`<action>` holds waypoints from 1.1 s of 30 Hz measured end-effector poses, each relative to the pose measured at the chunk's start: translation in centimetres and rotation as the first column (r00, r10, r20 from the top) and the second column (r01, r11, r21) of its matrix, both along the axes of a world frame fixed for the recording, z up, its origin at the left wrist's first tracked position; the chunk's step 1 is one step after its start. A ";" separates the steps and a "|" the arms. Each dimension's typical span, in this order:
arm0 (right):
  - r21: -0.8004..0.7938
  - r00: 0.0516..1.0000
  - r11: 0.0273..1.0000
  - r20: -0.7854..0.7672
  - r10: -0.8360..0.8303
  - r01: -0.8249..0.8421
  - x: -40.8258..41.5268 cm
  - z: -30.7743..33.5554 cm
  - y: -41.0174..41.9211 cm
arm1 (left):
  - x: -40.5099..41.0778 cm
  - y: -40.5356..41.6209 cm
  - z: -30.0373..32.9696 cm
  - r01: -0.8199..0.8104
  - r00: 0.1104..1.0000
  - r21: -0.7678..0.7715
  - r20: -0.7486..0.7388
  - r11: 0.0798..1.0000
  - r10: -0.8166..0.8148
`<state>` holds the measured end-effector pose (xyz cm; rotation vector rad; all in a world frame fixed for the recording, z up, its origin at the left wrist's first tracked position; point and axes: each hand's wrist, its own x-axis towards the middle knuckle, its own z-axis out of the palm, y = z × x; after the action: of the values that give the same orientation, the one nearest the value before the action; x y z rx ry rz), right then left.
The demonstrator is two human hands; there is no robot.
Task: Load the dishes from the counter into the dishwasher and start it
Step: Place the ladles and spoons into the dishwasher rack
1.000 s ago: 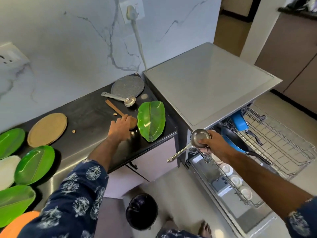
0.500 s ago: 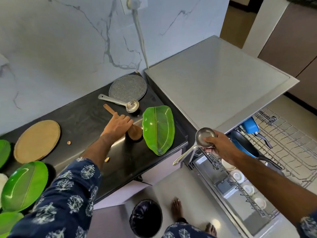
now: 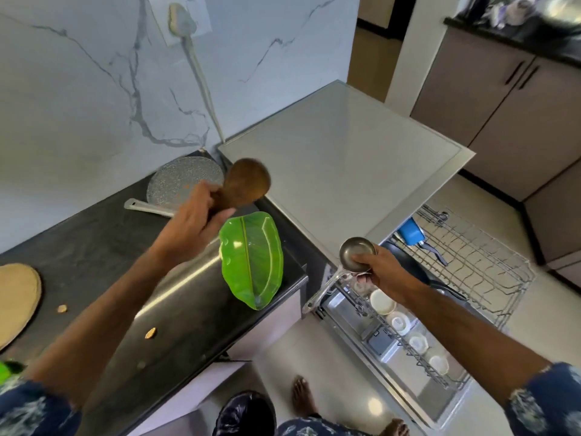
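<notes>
My left hand [image 3: 196,220] grips a brown wooden spoon [image 3: 246,184] and holds it up above the dark counter [image 3: 94,247], its round head pointing up and right. My right hand [image 3: 379,269] holds a steel ladle [image 3: 356,253] by its bowl, handle hanging down to the left, above the open dishwasher's lower rack [image 3: 405,338]. A green leaf-shaped plate [image 3: 251,259] lies at the counter's right end. Another steel ladle [image 3: 144,207] and a grey speckled round plate [image 3: 184,179] sit behind my left hand. The upper rack [image 3: 481,262] is pulled out and carries a blue pot [image 3: 410,231] and a dark pan.
A tan round board [image 3: 15,297] lies at the counter's left edge. Small white cups [image 3: 382,302] stand in the lower rack. A black bin [image 3: 245,413] and bare feet are on the floor below. The dishwasher's white top [image 3: 339,152] lies right of the counter.
My left hand has lifted the wooden spoon off the counter and swung it up and to the right. My right hand still holds the ladle over the racks.
</notes>
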<state>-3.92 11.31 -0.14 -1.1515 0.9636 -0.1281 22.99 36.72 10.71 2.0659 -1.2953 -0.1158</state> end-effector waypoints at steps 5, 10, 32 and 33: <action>-0.003 0.999 0.999 0.019 -0.044 0.044 -3.7 0.5 -3.1 | -8.5 -11.8 -2.4 0.062 0.715 -0.201 -0.674 0.978 -0.184; -0.048 0.997 0.997 -0.026 -0.067 0.066 -10.4 -0.6 -8.2 | -17.3 -21.7 -5.1 0.008 0.452 -0.201 -0.873 0.980 -0.183; -0.330 0.946 0.943 -0.318 -0.060 -0.051 -33.5 -7.7 -31.9 | -38.2 -39.3 -15.0 0.101 0.580 0.021 -0.814 0.995 -0.042; -0.364 0.945 0.931 -0.316 -0.084 -0.039 -33.6 -7.7 -32.4 | -38.1 -39.6 -15.2 0.110 0.581 0.022 -0.813 0.994 -0.046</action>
<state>-37.52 -21.12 -7.80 -1.5389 1.2848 -0.1416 -15.11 -2.85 -4.49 1.6332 -0.7725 -1.0496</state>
